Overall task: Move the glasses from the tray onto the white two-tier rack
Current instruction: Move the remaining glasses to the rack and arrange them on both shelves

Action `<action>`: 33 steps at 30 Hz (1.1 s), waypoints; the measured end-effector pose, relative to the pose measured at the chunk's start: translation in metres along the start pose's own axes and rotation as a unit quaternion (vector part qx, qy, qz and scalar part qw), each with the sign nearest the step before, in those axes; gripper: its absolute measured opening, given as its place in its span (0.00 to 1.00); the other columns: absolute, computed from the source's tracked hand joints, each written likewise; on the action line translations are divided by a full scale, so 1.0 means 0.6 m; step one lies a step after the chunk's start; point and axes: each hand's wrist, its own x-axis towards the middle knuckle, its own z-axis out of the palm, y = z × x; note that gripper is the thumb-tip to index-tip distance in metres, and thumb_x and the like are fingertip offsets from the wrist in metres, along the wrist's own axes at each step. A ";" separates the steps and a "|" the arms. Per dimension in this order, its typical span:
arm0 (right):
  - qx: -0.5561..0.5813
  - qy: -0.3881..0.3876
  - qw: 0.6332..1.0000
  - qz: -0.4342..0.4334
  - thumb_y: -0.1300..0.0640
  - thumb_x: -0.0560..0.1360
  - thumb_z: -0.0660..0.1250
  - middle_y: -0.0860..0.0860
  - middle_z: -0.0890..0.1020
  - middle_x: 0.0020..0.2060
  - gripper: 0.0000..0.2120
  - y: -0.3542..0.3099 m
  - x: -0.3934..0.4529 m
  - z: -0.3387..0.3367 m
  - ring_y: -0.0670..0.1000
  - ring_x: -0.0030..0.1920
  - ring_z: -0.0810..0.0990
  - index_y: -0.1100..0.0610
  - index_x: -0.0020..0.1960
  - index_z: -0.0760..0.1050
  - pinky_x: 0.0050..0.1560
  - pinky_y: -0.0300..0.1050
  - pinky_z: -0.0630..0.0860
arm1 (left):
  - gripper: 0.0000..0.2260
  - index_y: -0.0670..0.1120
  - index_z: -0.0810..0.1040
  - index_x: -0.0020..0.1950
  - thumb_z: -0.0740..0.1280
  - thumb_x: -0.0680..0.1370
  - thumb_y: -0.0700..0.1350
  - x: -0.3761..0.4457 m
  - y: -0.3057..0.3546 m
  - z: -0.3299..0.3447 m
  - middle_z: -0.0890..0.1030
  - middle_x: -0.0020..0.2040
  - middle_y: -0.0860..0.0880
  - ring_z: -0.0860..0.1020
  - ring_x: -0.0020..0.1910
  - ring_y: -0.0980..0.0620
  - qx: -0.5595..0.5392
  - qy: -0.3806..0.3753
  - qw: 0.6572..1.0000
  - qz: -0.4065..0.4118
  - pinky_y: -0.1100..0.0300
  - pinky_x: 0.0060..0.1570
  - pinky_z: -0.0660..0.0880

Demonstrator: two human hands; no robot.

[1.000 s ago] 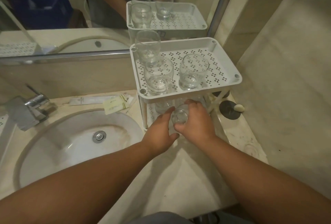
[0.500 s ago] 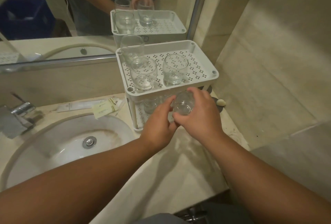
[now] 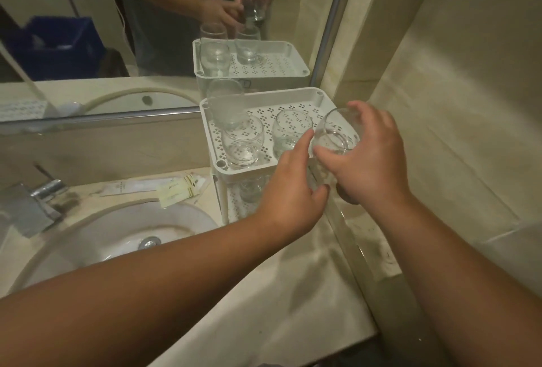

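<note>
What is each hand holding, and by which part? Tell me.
The right hand grips a clear glass around its body, above the rack's top tier. The left hand touches its side with a fingertip.

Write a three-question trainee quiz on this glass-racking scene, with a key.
1. True or false: the right hand grips a glass.
2. How many glasses stand on the rack's top tier, not counting the held one?
3. The held glass is over the top tier's: A) left side B) right side C) the sink.

Key: 1 true; 2 three; 3 B.
</note>
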 end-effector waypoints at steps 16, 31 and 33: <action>-0.051 -0.131 0.988 0.062 0.48 0.67 0.77 0.53 0.73 0.68 0.39 0.043 0.127 0.056 0.59 0.68 0.69 0.46 0.74 0.65 0.65 0.54 0.70 | 0.29 0.57 0.60 0.77 0.67 0.78 0.48 0.010 -0.034 -0.047 0.69 0.68 0.51 0.80 0.48 0.57 0.055 0.004 0.995 -0.078 0.67 0.49 0.72; -0.052 -0.142 0.986 0.074 0.44 0.67 0.77 0.54 0.72 0.68 0.41 0.059 0.105 0.073 0.59 0.67 0.70 0.46 0.75 0.64 0.66 0.54 0.70 | 0.24 0.54 0.66 0.74 0.66 0.78 0.45 -0.016 -0.060 -0.051 0.66 0.70 0.52 0.78 0.46 0.54 0.134 0.011 0.991 -0.013 0.51 0.51 0.78; -0.043 -0.086 0.994 0.061 0.46 0.68 0.77 0.54 0.72 0.66 0.37 0.058 0.088 0.068 0.59 0.67 0.69 0.48 0.73 0.67 0.63 0.48 0.68 | 0.24 0.52 0.68 0.73 0.66 0.78 0.43 -0.031 -0.070 -0.050 0.64 0.72 0.50 0.79 0.48 0.52 0.145 0.012 0.989 0.028 0.51 0.50 0.78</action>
